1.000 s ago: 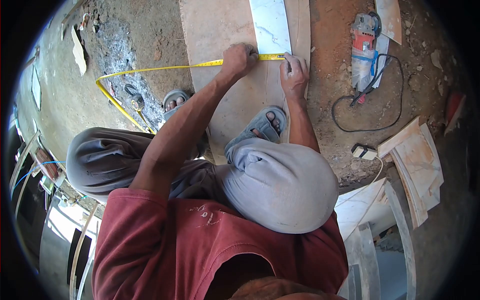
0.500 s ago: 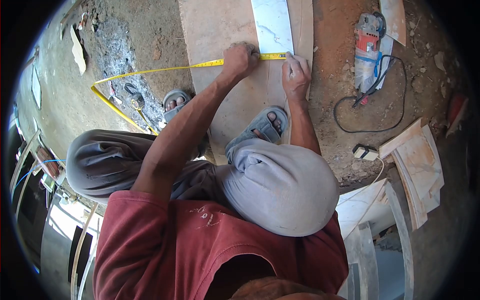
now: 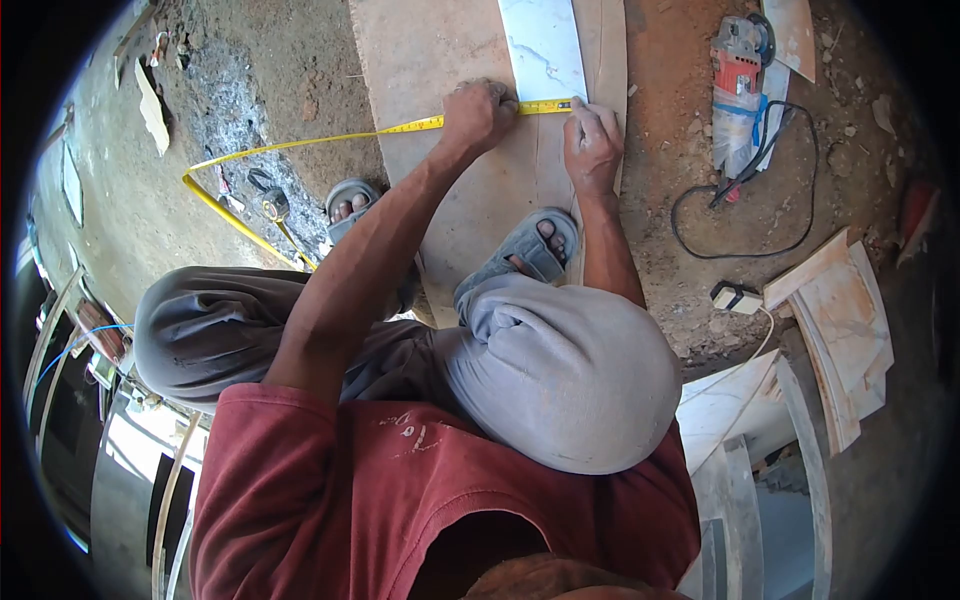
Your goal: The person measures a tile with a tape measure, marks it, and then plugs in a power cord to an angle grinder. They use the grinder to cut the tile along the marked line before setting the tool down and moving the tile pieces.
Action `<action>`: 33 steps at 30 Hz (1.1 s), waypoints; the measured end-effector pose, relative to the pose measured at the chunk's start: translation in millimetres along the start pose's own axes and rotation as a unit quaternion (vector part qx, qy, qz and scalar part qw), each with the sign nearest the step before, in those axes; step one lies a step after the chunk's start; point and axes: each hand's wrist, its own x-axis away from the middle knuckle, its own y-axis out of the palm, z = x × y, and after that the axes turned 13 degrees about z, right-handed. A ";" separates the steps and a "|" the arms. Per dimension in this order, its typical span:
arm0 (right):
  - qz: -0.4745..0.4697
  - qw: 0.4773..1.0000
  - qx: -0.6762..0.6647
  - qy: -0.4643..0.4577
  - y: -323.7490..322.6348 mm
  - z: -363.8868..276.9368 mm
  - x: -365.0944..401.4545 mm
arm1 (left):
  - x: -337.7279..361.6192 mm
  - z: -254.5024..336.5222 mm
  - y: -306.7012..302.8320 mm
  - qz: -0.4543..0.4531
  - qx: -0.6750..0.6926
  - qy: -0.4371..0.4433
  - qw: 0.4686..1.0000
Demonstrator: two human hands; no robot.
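Note:
A yellow tape measure (image 3: 410, 124) lies stretched across the near end of a white marbled tile strip (image 3: 545, 50). My left hand (image 3: 478, 115) is closed around the tape's blade, just left of the strip. At the blade's end, by the strip's right corner, my right hand (image 3: 592, 147) pinches the tape with its fingertips. From my left hand the blade runs left, folds sharply and comes back toward my knee. Under the strip is a large tan tile or board (image 3: 430, 50), with one sandalled foot (image 3: 545, 245) on it.
To the right, a red and grey angle grinder (image 3: 737, 90) lies on the dirt with its black cord looped. A white socket block (image 3: 737, 298) and stacked tile offcuts (image 3: 835, 320) are nearer me. A dark tool or case (image 3: 273, 203) rests at left, beside the tape.
Both hands keep their hold on the tape at the strip's end. The view has shifted very slightly; otherwise the scene looks the same.

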 end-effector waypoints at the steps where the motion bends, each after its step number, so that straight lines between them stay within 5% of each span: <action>1: -0.001 1.000 0.001 -0.001 0.0 0.0 -0.8 | -0.1 -1.1 0.9 0.000 0.005 -0.003 1.000; 33: 0.010 0.999 -0.014 0.032 2.9 0.9 4.0 | -1.0 -6.5 2.6 0.012 0.048 0.009 0.999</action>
